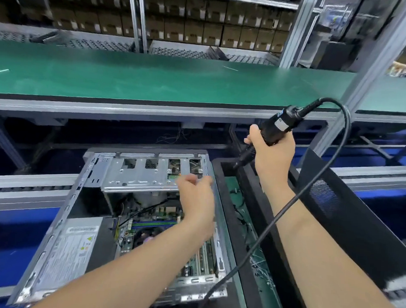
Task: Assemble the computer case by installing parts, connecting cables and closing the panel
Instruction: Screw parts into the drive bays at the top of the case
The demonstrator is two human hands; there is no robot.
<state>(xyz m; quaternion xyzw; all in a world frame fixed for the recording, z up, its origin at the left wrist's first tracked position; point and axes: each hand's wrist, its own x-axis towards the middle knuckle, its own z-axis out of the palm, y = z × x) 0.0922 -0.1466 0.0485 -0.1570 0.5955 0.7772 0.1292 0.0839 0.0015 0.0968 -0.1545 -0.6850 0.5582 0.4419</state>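
Right hand [273,157]: fingers clamped on electric screwdriver [280,124].
Left hand [196,195]: blurred; finger state unreadable.
Risk: trailing cord [312,189] snags open case [62,217].

I see a silver-grey computer case [147,174], its motherboard [126,243] green with blue slots [152,223]. The power supply label [72,248] is grey with a yellow warning triangle [89,238]. The electric screwdriver [274,129] is black, the bench mat [154,79] green, the cartons [179,24] brown.

The computer case [97,195] is laid open, the drive cage [138,174] at its far end, the power supply [70,248] at near left, the motherboard [147,223] beside it. A bin [224,194] is set just right of the case, a screwdriver [276,126] held above its far end. The table [154,79] is placed behind both.
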